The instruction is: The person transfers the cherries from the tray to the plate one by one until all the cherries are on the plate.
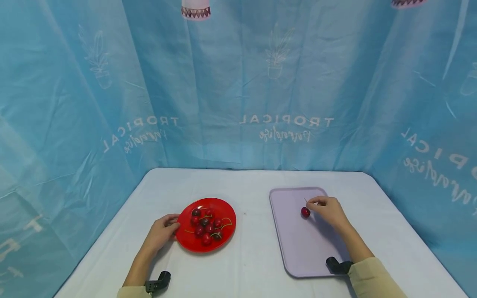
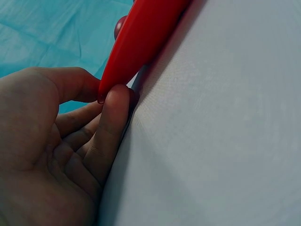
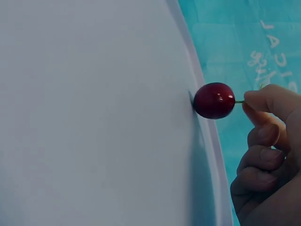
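A: What holds what on the table (image 1: 253,256)?

B: The red plate (image 1: 188,242) sits toward the table's left front; it carries a cluster of dark red cherries (image 1: 206,225) with green stems; I cannot count them surely. The lilac tray (image 1: 298,252) lies toward the right front, and a single cherry (image 1: 305,212) rests on its far half.

A: And the hands?

B: The right hand (image 1: 329,211) pinches that cherry's stem between thumb and fingertip, the other fingers curled; in the right wrist view the fruit (image 3: 214,100) touches the tray surface. The left hand (image 1: 161,231) grips the plate's left rim; the left wrist view shows the rim (image 2: 136,42) caught between thumb and fingers (image 2: 110,127).

A: Any writing?

B: The blue curtain (image 1: 238,82) behind the table's far edge reads "TROPICAL" mirrored, with a script line beneath that I cannot read; faint potted plants are printed above.
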A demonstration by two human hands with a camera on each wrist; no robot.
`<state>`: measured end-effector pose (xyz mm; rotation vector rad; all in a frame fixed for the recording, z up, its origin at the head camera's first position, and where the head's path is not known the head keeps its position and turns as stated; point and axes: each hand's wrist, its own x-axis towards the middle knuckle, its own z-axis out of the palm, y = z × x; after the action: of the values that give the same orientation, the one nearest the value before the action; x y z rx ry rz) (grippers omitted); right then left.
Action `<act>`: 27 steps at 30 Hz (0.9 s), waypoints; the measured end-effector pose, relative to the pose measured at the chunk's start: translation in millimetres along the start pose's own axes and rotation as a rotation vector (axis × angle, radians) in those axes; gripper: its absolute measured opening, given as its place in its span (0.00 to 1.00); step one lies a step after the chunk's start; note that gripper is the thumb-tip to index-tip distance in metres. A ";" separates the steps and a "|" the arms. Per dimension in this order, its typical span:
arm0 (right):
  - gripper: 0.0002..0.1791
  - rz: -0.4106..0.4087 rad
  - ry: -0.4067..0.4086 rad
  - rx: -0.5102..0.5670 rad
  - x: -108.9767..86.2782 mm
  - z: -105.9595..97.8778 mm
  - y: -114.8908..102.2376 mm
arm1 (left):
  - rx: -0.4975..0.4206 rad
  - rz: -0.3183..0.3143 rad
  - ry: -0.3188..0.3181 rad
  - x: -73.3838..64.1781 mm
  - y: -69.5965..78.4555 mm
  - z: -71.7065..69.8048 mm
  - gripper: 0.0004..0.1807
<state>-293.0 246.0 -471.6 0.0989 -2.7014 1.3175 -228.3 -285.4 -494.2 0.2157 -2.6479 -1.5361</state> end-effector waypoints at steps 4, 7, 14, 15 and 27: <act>0.17 0.022 0.005 0.007 -2.7 -4.3 3.6 | 0.002 0.000 -0.002 0.8 -0.4 0.0 0.24; 0.15 0.008 -0.005 -0.012 -3.7 -7.7 4.9 | 0.004 0.005 0.001 2.6 -1.4 -1.6 0.23; 0.08 -0.047 -0.083 -0.025 -3.9 -8.2 9.3 | 0.009 0.012 -0.004 2.2 -0.6 -3.2 0.22; 0.08 -0.054 -0.095 -0.020 -4.2 -7.7 9.8 | 0.009 0.011 -0.003 1.8 0.1 -3.0 0.22; 0.14 0.036 -0.125 0.087 -5.3 -4.7 12.0 | -0.012 0.006 -0.001 -0.5 -0.7 0.5 0.23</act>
<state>-288.7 257.1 -478.9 0.1472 -2.7591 1.4873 -227.8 -285.2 -495.0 0.2059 -2.6372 -1.5507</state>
